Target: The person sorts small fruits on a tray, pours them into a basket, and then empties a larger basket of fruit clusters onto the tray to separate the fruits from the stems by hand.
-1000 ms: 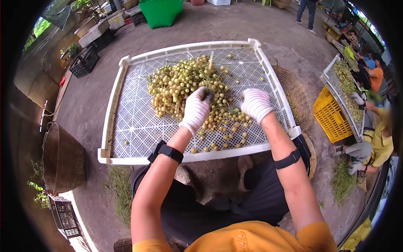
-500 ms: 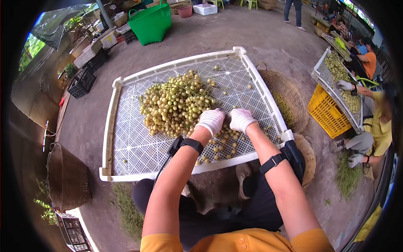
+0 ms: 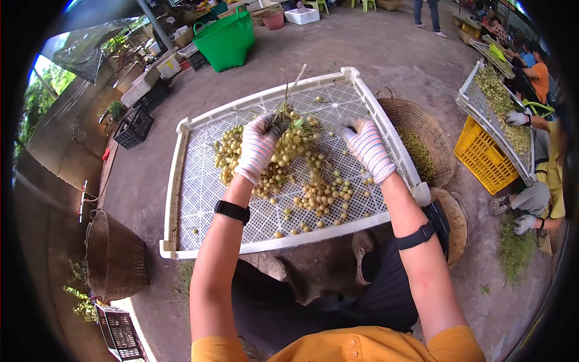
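Observation:
A white mesh tray (image 3: 199, 226) with raised rims lies in front of me, bearing a heap of small round yellow-green fruits (image 3: 229, 151) on thin stems. My left hand (image 3: 260, 145), in a striped glove with grey fingertips, is closed on a stemmed fruit bunch (image 3: 295, 142) over the heap. A pale stem rises from the bunch beyond that hand. Over the tray's right part, my right hand (image 3: 367, 148) has its gloved fingers curled together; whether anything is between them is hidden. Loose fruits (image 3: 325, 196) lie scattered nearer me.
Right of the tray stands a wicker basket (image 3: 443, 142) holding fruits. Beyond it, a co-worker's gloved hand (image 3: 517, 118) is at another fruit tray (image 3: 461, 99) by a yellow crate (image 3: 485, 157). A brown basket (image 3: 114, 256) is at left, a green basket (image 3: 223, 39) behind.
My hands, close together before at the heap's near right side, are now apart. The left has moved up and left with a bunch; the right is farther up and right. More fruits lie at front.

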The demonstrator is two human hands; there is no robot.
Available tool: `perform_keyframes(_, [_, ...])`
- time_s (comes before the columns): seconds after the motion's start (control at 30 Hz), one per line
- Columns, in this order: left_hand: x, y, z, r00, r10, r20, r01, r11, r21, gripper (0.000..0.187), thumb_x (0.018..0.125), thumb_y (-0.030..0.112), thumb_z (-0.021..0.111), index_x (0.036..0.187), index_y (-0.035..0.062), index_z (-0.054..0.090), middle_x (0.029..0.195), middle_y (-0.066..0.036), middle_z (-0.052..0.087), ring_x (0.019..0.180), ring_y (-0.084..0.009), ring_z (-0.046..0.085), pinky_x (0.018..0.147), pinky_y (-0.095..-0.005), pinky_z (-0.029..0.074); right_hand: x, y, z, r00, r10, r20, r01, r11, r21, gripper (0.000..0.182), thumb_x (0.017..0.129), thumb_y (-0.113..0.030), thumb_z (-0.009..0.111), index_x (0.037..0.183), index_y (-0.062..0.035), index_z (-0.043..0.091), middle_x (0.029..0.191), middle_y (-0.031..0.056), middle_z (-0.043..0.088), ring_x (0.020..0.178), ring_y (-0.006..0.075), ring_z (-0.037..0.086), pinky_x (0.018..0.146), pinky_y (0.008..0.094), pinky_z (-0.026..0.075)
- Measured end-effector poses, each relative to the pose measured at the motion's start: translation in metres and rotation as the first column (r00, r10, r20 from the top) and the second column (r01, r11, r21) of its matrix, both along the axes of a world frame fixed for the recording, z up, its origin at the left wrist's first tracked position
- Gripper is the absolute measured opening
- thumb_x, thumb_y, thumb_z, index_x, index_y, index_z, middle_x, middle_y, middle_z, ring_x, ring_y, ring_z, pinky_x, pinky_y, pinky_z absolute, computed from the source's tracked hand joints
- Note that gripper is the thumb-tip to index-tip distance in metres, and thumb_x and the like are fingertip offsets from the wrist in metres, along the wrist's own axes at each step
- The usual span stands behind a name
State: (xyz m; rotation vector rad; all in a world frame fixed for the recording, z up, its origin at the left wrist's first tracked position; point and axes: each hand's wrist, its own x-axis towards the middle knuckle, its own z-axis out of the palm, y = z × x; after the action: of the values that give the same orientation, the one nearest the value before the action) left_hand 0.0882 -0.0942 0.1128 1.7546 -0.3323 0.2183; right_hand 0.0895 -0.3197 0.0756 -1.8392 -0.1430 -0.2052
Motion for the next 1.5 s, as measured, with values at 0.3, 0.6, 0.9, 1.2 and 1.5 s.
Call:
perform_keyframes(0.3, [-0.020, 0.055, -0.003, 0.989, 0.141, -0.033, -0.145, 0.980, -0.140, 0.016, 0.086, 0.005, 0.059, 0.100, -0.0013, 0.062, 0.088, -0.002, 0.064, 0.077, -0.0074, 0.056, 0.071, -0.0218, 0.047, -0.010, 0.037, -0.010, 0.964, 0.257, 0.065, -0.240, 0.950, -0.199, 0.018, 0.081, -0.015, 0.059, 0.096, -0.0065, 0.066, 0.076, 0.0095, 0.067, 0.069, 0.0183, 0.062, 0.068, 0.0311, 0.050])
perform_keyframes(0.6, [-0.010, 0.130, -0.021, 0.797, 0.598, -0.082, -0.588, 0.739, -0.329, 0.009, 0.087, 0.017, 0.058, 0.086, 0.0081, 0.061, 0.074, 0.000, 0.064, 0.057, -0.0115, 0.058, 0.043, -0.0216, 0.036, -0.005, 0.041, -0.029, 0.911, -0.142, -0.388, -0.247, 0.565, -0.787, 0.048, 0.081, -0.049, 0.056, 0.094, -0.0032, 0.066, 0.088, 0.0185, 0.065, 0.086, 0.0331, 0.063, 0.075, 0.0412, 0.049])
perform_keyframes(0.9, [-0.047, 0.162, 0.000, 0.742, 0.485, -0.463, -0.511, 0.856, 0.078, 0.021, 0.081, 0.022, 0.065, 0.069, 0.0052, 0.061, 0.056, -0.001, 0.055, 0.040, -0.0073, 0.040, 0.039, -0.0223, 0.033, 0.018, 0.018, -0.077, 0.899, -0.059, -0.433, -0.065, 0.962, -0.265, 0.036, 0.065, -0.029, 0.073, 0.081, 0.0023, 0.067, 0.074, 0.0150, 0.066, 0.062, 0.0217, 0.060, 0.065, 0.0341, 0.048])
perform_keyframes(1.2, [-0.068, 0.018, 0.009, 0.985, 0.090, -0.150, -0.097, 0.994, -0.040, 0.027, 0.079, 0.016, 0.069, 0.101, 0.0014, 0.064, 0.081, 0.000, 0.064, 0.075, -0.0081, 0.056, 0.071, -0.0232, 0.046, -0.036, 0.061, -0.005, 0.994, 0.056, -0.091, -0.094, 0.863, -0.496, 0.035, 0.068, -0.040, 0.073, 0.081, -0.0083, 0.068, 0.068, 0.0064, 0.066, 0.060, 0.0202, 0.061, 0.061, 0.0321, 0.048])
perform_keyframes(1.5, [-0.050, -0.001, -0.034, 0.973, 0.002, -0.231, -0.015, 0.998, -0.054, 0.013, 0.081, 0.011, 0.067, 0.087, 0.0000, 0.066, 0.073, 0.001, 0.063, 0.062, -0.0042, 0.052, 0.054, -0.0203, 0.044, -0.027, 0.066, -0.034, 0.956, 0.287, -0.064, -0.285, 0.852, -0.440, 0.047, 0.065, -0.042, 0.074, 0.096, -0.0077, 0.065, 0.081, 0.0113, 0.066, 0.077, 0.0274, 0.063, 0.072, 0.0357, 0.049])
